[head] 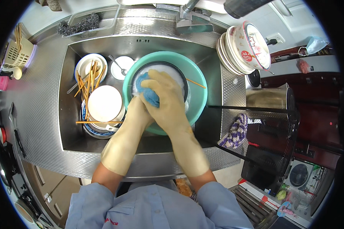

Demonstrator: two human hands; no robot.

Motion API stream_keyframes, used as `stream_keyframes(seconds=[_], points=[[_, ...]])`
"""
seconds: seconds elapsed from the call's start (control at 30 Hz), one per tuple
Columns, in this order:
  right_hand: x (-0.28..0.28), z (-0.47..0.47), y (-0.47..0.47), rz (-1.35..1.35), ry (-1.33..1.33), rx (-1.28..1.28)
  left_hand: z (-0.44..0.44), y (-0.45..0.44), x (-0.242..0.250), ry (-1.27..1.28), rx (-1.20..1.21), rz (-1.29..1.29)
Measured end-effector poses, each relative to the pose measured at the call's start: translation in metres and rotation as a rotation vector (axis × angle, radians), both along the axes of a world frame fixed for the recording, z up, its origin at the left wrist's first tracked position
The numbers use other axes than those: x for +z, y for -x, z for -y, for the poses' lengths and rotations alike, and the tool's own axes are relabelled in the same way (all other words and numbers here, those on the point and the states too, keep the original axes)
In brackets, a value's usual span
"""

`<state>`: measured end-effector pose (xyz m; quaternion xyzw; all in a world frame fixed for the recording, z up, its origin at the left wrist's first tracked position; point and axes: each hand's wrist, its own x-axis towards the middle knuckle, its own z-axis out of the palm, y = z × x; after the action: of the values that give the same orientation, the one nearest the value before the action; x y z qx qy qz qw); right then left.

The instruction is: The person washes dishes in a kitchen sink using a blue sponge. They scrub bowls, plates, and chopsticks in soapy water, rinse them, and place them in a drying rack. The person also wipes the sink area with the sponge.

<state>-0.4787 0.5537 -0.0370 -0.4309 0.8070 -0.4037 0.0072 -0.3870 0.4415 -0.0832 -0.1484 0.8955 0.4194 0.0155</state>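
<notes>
A green plastic basin (199,71) stands in the steel sink. Inside it is a round, dark-rimmed vessel (172,64) with white suds; its exact kind is unclear. My right hand (167,94), in a cream rubber glove, presses a blue cloth (150,96) into this vessel. My left hand (139,110), gloved the same way, grips the near left of the dark rim, its fingers partly hidden by the right hand. One chopstick (195,83) leans inside the basin at the right.
Left in the sink (70,123) are stacked bowls (105,103), loose chopsticks (91,78) and a white dish (120,61) with a spoon. Stacked bowls (235,51) stand on the right ledge, by a black mesh rack (258,131). The faucet (189,21) is behind the basin.
</notes>
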Motion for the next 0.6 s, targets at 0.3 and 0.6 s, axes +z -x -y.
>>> stream_keyframes(seconds=[0.3, 0.6], points=[[-0.021, -0.007, -0.001, 1.306, 0.777, -0.471, -0.015, -0.008, -0.048, -0.758, 0.513, -0.041], [-0.001, -0.018, 0.035, 1.439, 0.324, -0.348, 0.012, 0.002, 0.022, -1.196, 0.615, 0.179]])
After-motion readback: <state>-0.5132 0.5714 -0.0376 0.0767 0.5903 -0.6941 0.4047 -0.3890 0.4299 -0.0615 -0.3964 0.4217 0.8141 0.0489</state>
